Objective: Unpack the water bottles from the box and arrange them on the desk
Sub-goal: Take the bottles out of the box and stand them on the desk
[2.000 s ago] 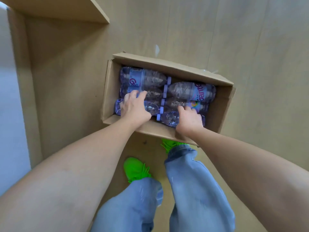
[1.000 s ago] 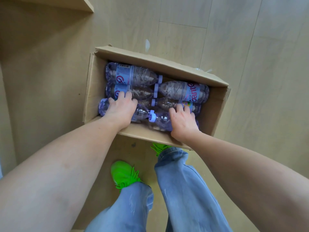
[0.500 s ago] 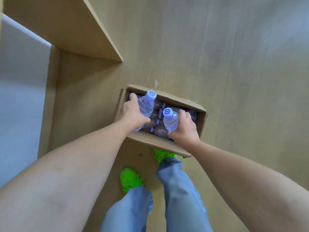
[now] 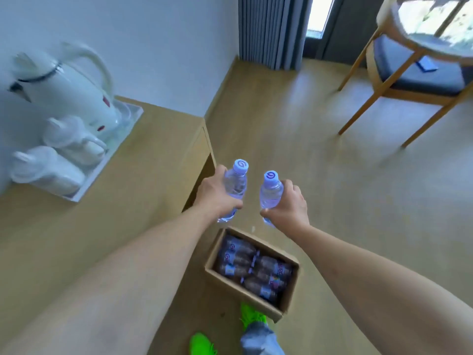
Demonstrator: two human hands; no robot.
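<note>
Bottles are up out of the box: our left hand (image 4: pixel 217 194) wraps its fingers round one water bottle (image 4: pixel 234 187) and our right hand (image 4: pixel 288 204) wraps round a second bottle (image 4: pixel 270 192), both upright with caps on, held in mid-frame above the floor. The cardboard box (image 4: pixel 288 294) sits below them at lower centre, with more bottles lying inside. The desk (image 4: pixel 122 201) fills the left of the frame, and a white tray (image 4: pixel 112 155) with a kettle (image 4: pixel 64 90) and cups takes its upper-left part. We judge the step in hand is carrying this pair to the desk. To do it well, we swing left, keep both upright, and stand them side by side on the bare wood near the tray, well back from the edge.
</note>
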